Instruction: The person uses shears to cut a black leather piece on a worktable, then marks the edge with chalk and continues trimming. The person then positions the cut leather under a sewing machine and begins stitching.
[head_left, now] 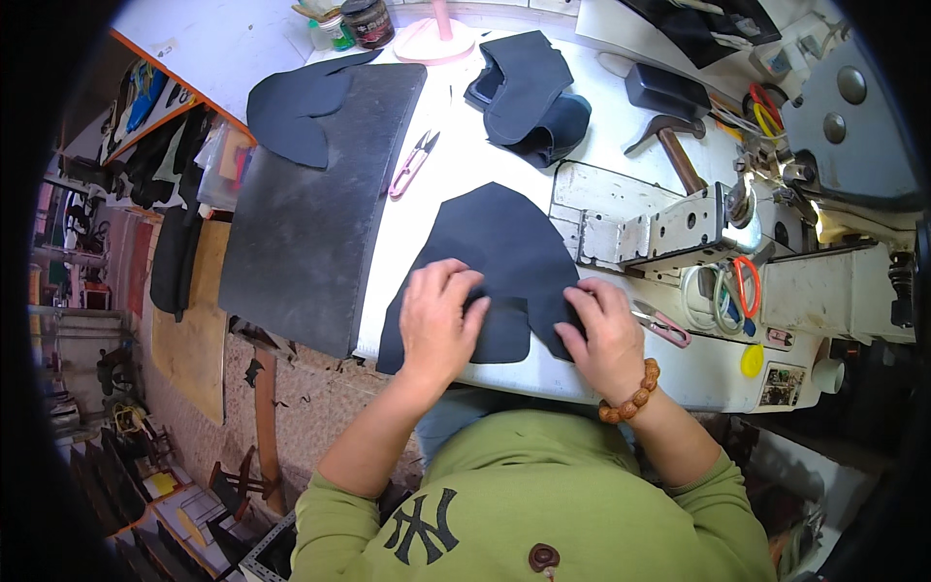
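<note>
A black sheet (pixel 495 238) is lying on the worktop (pixel 465 160) beneath the loosely bent left hand (pixel 438 320) and the right hand (pixel 608 325), which is curling at its edge; whether either is gripping is unclear. Beside the right hand, pink snips (pixel 668 330) are lying.

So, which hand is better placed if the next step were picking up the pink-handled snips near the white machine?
Probably the right hand: the snips lie just to its right, while the left hand is farther off, across the dark piece.
</note>
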{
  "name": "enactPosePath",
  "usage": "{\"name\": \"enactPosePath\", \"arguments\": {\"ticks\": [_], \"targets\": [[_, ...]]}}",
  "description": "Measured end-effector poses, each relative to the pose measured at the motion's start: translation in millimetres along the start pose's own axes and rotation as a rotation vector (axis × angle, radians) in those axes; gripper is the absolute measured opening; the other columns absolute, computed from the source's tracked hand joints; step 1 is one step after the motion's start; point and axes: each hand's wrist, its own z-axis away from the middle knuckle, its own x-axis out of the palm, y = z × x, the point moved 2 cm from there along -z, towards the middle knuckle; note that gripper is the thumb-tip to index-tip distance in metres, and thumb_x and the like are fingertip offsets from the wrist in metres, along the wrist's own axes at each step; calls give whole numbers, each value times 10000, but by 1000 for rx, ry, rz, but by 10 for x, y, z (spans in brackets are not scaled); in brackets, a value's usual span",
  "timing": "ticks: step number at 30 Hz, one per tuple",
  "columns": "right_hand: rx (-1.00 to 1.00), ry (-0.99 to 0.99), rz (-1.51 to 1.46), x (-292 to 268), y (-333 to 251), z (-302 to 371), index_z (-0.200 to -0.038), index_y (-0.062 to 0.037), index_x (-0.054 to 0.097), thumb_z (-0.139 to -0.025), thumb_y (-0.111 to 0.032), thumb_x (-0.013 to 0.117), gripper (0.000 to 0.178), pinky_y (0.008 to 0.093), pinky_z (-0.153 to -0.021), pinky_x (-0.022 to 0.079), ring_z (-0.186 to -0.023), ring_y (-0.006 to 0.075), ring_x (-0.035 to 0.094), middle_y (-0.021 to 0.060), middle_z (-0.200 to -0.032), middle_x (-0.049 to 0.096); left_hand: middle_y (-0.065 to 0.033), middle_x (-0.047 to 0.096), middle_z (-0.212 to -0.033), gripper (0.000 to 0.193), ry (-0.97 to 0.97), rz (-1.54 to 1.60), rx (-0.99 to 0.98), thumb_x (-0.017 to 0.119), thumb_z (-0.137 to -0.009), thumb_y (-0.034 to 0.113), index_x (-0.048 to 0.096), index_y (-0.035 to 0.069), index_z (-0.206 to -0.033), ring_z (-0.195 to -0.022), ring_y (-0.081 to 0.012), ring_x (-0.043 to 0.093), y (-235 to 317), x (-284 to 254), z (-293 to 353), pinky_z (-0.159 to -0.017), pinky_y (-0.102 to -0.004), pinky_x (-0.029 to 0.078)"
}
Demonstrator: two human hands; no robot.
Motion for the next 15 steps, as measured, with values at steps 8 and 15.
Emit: {"name": "enactPosePath", "arguments": {"ticks": [8, 15], "targets": [[93, 9, 56, 50, 57, -141, -1158, -68, 601, -724, -53, 749, 459, 419, -834, 495, -1019, 319, 570, 103, -1112, 576, -199, 520, -1296, 484, 31, -106, -231, 693, -777, 1, 545, 4, -1238, -1167, -396, 501, -344, -261, 228, -991, -446, 427], [43, 34, 5, 113, 34, -187, -1059, -60, 642, -719, 47, 696, 361, 404, -801, 499, -963, 312, 583, 112, -1035, 574, -147, 598, -1096, 337, 9, 60, -266, 686, -760, -35, 630, 43, -1084, -1030, -336, 585, -364, -257, 195, -855, -408, 483]]}}
